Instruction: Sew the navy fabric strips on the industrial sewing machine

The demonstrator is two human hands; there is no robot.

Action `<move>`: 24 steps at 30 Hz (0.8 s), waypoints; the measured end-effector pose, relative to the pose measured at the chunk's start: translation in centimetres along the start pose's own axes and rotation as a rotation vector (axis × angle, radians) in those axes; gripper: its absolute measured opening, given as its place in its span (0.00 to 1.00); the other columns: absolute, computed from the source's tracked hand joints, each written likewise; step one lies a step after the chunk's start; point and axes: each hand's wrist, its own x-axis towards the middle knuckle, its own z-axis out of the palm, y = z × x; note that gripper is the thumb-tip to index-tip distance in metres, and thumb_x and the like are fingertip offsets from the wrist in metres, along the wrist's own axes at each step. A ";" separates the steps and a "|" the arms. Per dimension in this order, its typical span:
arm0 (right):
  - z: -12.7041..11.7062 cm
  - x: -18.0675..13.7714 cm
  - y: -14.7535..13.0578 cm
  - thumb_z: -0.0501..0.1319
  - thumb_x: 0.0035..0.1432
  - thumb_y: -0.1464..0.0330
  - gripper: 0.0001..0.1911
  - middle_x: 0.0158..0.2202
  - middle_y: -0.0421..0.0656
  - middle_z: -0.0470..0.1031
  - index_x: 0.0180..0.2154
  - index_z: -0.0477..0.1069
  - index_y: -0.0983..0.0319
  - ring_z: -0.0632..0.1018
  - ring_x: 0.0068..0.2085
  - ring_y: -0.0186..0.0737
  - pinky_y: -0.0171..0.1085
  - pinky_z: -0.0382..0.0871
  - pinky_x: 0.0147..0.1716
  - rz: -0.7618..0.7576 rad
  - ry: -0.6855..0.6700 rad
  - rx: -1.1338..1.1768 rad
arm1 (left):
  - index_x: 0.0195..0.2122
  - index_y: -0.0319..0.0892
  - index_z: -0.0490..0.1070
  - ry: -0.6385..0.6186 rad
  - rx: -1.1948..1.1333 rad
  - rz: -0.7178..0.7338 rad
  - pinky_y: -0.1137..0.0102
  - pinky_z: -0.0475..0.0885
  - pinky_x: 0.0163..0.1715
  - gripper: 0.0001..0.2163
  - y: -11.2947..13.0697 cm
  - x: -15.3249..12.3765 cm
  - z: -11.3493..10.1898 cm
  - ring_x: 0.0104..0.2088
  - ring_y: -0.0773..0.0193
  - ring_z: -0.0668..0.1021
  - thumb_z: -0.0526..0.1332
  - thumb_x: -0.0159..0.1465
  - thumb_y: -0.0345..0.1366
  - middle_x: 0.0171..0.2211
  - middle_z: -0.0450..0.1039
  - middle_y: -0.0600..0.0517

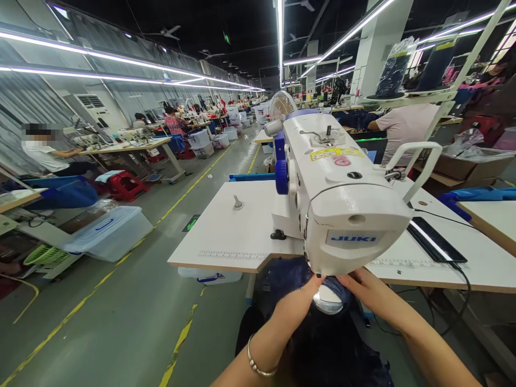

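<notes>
A white JUKI sewing machine (342, 199) stands on a white table (226, 236) in front of me. Dark navy fabric (326, 349) hangs from under the machine head down toward my lap. My left hand (300, 303), with a silver bracelet on the wrist, presses on the fabric just left of the machine's rounded arm end (327, 302). On the other side of that arm end my right hand (366, 290) lies on the fabric. The fingertips of both hands are hidden under the machine head.
A black tablet (435, 239) with a cable lies on the table to the right. A clear plastic bin (108, 231) stands on the floor to the left beside a yellow-lined aisle. Other people sit at sewing tables on both sides.
</notes>
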 end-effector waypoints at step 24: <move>1.2 -0.5 2.3 0.56 0.61 0.54 0.19 0.44 0.46 0.78 0.44 0.76 0.57 0.74 0.51 0.50 0.43 0.67 0.53 0.012 0.201 0.168 | 0.53 0.47 0.72 0.082 -0.041 0.032 0.59 0.53 0.63 0.27 1.7 -1.1 -0.3 0.61 0.48 0.65 0.53 0.60 0.57 0.55 0.71 0.47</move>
